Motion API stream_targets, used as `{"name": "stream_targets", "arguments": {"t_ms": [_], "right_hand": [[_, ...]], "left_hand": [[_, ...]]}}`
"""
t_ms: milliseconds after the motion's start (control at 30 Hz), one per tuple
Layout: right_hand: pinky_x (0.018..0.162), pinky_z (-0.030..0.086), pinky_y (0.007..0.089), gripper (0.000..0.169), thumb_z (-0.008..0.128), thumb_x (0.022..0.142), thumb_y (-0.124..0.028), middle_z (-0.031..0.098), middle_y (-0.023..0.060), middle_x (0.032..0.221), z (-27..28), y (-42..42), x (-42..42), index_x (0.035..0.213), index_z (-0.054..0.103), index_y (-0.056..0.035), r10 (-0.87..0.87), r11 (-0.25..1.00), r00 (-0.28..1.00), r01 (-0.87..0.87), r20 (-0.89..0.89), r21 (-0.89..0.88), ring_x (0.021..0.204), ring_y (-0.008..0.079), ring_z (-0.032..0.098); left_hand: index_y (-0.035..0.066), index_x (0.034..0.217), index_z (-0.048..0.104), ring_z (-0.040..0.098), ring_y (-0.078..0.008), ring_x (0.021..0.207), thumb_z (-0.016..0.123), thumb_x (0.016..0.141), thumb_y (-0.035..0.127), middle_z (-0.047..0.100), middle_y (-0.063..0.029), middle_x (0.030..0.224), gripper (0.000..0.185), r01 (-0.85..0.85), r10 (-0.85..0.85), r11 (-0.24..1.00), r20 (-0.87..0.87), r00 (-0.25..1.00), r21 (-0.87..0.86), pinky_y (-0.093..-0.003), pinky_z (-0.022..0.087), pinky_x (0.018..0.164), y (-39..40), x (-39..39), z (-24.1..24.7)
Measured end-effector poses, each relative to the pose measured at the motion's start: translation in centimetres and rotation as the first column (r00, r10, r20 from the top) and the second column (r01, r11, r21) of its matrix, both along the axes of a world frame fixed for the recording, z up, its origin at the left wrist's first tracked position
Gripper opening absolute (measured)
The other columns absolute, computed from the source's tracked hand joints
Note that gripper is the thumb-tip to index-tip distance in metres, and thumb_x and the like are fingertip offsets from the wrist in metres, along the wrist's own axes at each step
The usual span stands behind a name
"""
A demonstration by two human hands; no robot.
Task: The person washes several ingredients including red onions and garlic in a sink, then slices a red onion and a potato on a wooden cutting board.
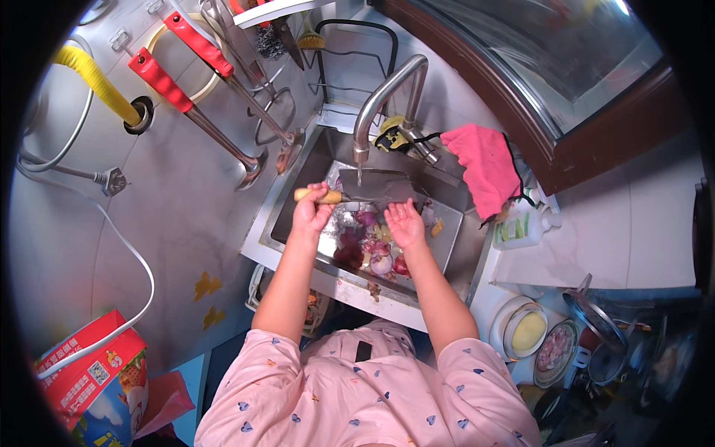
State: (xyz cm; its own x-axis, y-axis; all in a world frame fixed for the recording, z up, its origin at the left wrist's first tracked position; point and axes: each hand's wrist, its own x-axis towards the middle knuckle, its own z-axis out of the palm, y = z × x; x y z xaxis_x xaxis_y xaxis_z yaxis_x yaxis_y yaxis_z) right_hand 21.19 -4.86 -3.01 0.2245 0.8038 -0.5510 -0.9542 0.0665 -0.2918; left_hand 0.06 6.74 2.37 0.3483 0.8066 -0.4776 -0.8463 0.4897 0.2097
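Over the sink, my left hand [314, 209] grips the wooden handle of a cleaver [377, 187]. Its broad dark blade points right and lies under the faucet [371, 117], from which a thin stream of water falls. Palm up, my right hand [406, 224] is by the blade's near edge towards the tip; it holds nothing, and I cannot tell whether its fingertips touch the metal. Beneath both hands, onion scraps and red onion skins [381, 262] lie on the bottom of the stainless steel sink [451, 246].
Ladles with red handles [165, 84] hang on the left wall. A pink cloth [483, 167] hangs right of the faucet, above a soap bottle [519, 229]. An open brown-framed window [564, 145] juts in at upper right. Bowls [525, 329] stand at right; a wire dish rack [357, 53] is behind.
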Motion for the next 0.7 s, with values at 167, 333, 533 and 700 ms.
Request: {"name": "stream_targets", "arguments": {"t_ms": [167,333,533,700], "right_hand": [[0.099,0.036,0.0463,0.074,0.062,0.088,-0.035,0.048,0.0182,0.129,2.1,2.8,-6.1,0.141,0.021,-0.0066,0.415,0.903,0.910,-0.411,0.008,-0.124,0.118,0.0302,0.049],[0.068,0.053,0.0404,0.094,0.057,0.088,-0.010,0.050,0.0207,0.111,2.7,4.6,-8.9,0.143,-0.020,-0.0090,0.376,0.922,0.910,-0.349,0.173,-0.167,0.087,0.0267,0.060],[0.071,0.052,0.0445,0.035,0.057,0.083,-0.007,0.064,0.0170,0.087,4.6,4.2,-7.2,0.118,0.053,-0.0059,0.724,0.685,0.352,-0.460,0.593,-0.564,0.087,0.0298,0.063],[0.081,0.048,0.0461,0.030,0.049,0.080,-0.003,0.064,0.0227,0.098,9.2,2.9,-5.6,0.109,0.055,-0.0067,0.534,0.634,-0.644,-0.124,0.548,-0.764,0.096,0.0370,0.062]], "left_hand": [[0.009,0.088,0.047,0.058,-0.0167,0.093,0.050,0.073,-0.019,0.055,-0.0010,0.087,0.032,-0.213,0.210,0.977,-0.096,0.973,-0.028,-0.0412,0.048,0.090,-4.3,1.2,-1.5],[0.009,0.094,0.047,0.053,-0.0236,0.111,0.052,0.077,-0.010,0.056,-0.0107,0.107,0.026,0.052,0.007,0.972,-0.246,0.969,0.229,-0.0362,0.042,0.097,-8.4,1.4,0.3],[0.017,0.098,0.054,0.054,-0.0148,0.109,0.051,0.089,0.026,0.058,0.0012,0.117,0.013,0.445,-0.215,0.882,-0.708,0.672,0.155,-0.0311,0.037,0.085,-8.1,-2.0,0.9],[0.017,0.100,0.055,0.056,-0.0107,0.099,0.051,0.088,0.019,0.061,0.0031,0.107,0.013,0.441,-0.220,0.896,-0.818,0.532,0.046,-0.0299,0.037,0.081,-7.6,-3.0,-0.5]]}}
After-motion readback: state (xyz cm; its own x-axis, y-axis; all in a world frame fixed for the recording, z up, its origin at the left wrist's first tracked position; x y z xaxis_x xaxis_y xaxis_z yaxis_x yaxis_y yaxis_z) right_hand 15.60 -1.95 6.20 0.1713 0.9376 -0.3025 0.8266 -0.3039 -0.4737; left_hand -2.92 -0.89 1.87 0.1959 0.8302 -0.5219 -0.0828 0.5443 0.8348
